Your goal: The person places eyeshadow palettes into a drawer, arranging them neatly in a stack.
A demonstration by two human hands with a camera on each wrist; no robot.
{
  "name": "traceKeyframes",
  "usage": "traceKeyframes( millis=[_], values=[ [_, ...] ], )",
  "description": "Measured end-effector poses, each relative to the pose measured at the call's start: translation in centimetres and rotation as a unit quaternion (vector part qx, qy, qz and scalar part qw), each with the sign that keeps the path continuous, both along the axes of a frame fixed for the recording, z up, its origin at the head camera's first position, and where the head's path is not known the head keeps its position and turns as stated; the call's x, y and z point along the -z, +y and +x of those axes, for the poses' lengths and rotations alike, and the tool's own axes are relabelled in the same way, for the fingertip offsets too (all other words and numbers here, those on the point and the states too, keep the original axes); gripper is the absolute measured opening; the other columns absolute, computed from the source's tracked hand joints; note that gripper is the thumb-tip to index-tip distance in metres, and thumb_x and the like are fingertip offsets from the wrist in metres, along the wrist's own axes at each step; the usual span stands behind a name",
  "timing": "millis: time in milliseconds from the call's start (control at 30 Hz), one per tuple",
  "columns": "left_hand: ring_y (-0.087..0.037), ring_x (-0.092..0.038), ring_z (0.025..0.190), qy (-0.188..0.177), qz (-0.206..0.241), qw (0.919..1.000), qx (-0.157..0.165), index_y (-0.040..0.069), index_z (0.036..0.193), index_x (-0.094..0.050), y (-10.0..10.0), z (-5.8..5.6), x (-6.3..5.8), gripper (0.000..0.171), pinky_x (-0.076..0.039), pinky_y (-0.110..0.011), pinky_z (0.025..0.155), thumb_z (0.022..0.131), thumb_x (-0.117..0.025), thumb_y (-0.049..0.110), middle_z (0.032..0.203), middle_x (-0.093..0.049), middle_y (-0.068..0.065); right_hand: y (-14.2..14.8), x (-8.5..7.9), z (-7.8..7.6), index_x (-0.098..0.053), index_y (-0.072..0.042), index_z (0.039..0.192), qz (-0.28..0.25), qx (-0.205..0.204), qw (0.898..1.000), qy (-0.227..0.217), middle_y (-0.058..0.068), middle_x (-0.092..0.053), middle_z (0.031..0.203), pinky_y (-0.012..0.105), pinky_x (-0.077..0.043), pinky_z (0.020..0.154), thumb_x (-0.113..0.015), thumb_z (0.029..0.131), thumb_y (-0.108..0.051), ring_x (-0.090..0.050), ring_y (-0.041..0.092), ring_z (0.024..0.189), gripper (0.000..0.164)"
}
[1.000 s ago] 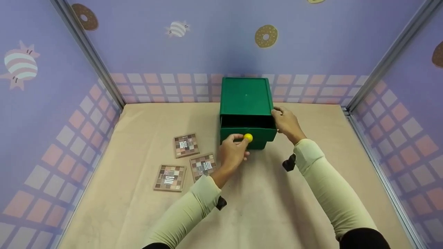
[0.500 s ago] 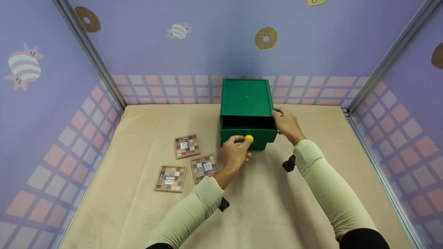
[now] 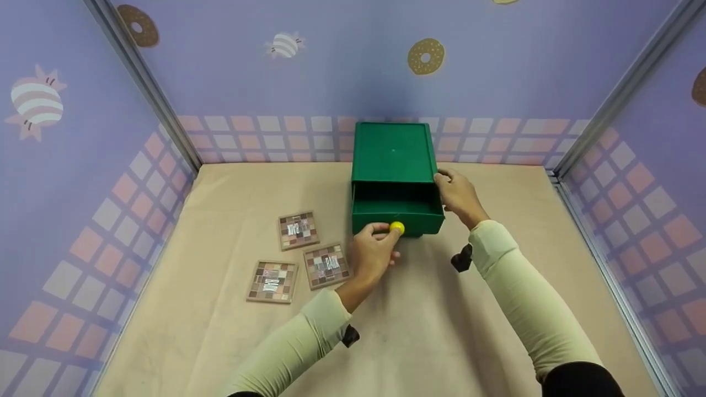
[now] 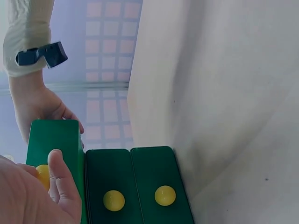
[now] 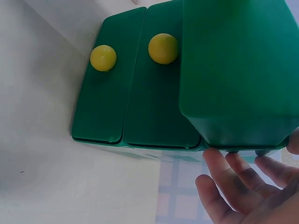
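Top drawer: slid partway out of the green cabinet towards the far side of the table; looking in over its front I see dark green walls, the interior too shaded for me to tell its contents.
Nearest palette: flat on the table, holding a grid of brown, tan and cream squares with white lettering across it.
Second palette: a similar grid, lying near the left wrist.
Left hand: I have it pinching the yellow knob on the top drawer's front.
Third palette: same sort of grid, left of the cabinet and apart from it.
Lower drawers: from the left wrist I see the middle drawer and bottom drawer pushed in, their insides hidden from me.
Right hand: unclenched, fingers loosely extended, tips touching the cabinet's right side.
Back wall: purple, pink and white squares along its base, behind the cabinet.
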State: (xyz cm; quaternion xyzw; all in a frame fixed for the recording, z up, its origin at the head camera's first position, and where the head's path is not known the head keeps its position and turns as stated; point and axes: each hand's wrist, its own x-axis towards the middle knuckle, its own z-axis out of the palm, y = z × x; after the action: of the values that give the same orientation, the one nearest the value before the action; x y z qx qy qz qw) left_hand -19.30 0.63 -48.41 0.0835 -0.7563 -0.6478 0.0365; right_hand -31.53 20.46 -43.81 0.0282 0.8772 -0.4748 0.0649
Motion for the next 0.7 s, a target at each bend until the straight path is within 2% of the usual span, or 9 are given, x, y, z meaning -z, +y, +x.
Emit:
traceKeyframes(
  millis=[167,300,433,567,700],
  values=[
    [-0.025,-0.073,0.061,0.018,-0.009,0.9998,-0.001,0.013,0.111,-0.070,-0.2,1.1,0.3,0.030,-0.056,-0.025,0.051,0.092,-0.075,0.035,0.093,-0.079,0.000,-0.1,-0.1,0.0,-0.041,-0.016,0.156,0.003,0.001,1.000,-0.006,0.018,-0.058,0.144,0.033,-0.054,0.076,-0.036,0.109,-0.041,-0.064,0.030,0.103,0.054],
    [-0.019,-0.071,0.056,0.029,-0.007,0.9995,0.007,0.011,0.110,-0.070,-0.4,2.1,0.6,0.029,-0.055,-0.025,0.050,0.092,-0.076,0.033,0.093,-0.080,-0.003,0.0,-0.1,-0.1,-0.041,-0.016,0.156,0.004,0.001,1.000,-0.007,0.019,-0.055,0.147,0.041,-0.057,0.084,-0.035,0.109,-0.041,-0.066,0.034,0.110,0.054],
    [-0.013,-0.070,0.055,0.023,-0.001,0.9995,0.021,0.011,0.110,-0.070,-0.6,3.2,0.7,0.030,-0.056,-0.025,0.051,0.091,-0.077,0.033,0.094,-0.080,-0.003,0.0,-0.1,-0.1,-0.040,-0.016,0.157,0.004,0.000,1.000,-0.007,0.021,-0.054,0.148,0.049,-0.057,0.092,-0.036,0.108,-0.041,-0.065,0.037,0.115,0.055],
    [-0.013,-0.070,0.057,0.019,-0.001,0.9992,0.035,0.011,0.112,-0.070,-0.8,3.9,0.8,0.031,-0.057,-0.026,0.053,0.092,-0.075,0.035,0.096,-0.080,-0.004,0.1,-0.2,0.0,-0.040,-0.015,0.156,0.004,-0.001,1.000,-0.002,0.021,-0.054,0.148,0.052,-0.056,0.095,-0.036,0.108,-0.041,-0.064,0.038,0.116,0.055],
    [-0.016,-0.071,0.058,0.018,-0.012,0.9988,0.043,0.010,0.113,-0.069,-1.2,4.2,1.2,0.031,-0.056,-0.026,0.052,0.093,-0.075,0.033,0.097,-0.080,-0.005,0.1,0.0,0.2,-0.039,-0.015,0.157,0.000,-0.005,1.000,-0.003,0.021,-0.054,0.148,0.050,-0.056,0.094,-0.036,0.108,-0.042,-0.065,0.037,0.115,0.056]
  ],
)
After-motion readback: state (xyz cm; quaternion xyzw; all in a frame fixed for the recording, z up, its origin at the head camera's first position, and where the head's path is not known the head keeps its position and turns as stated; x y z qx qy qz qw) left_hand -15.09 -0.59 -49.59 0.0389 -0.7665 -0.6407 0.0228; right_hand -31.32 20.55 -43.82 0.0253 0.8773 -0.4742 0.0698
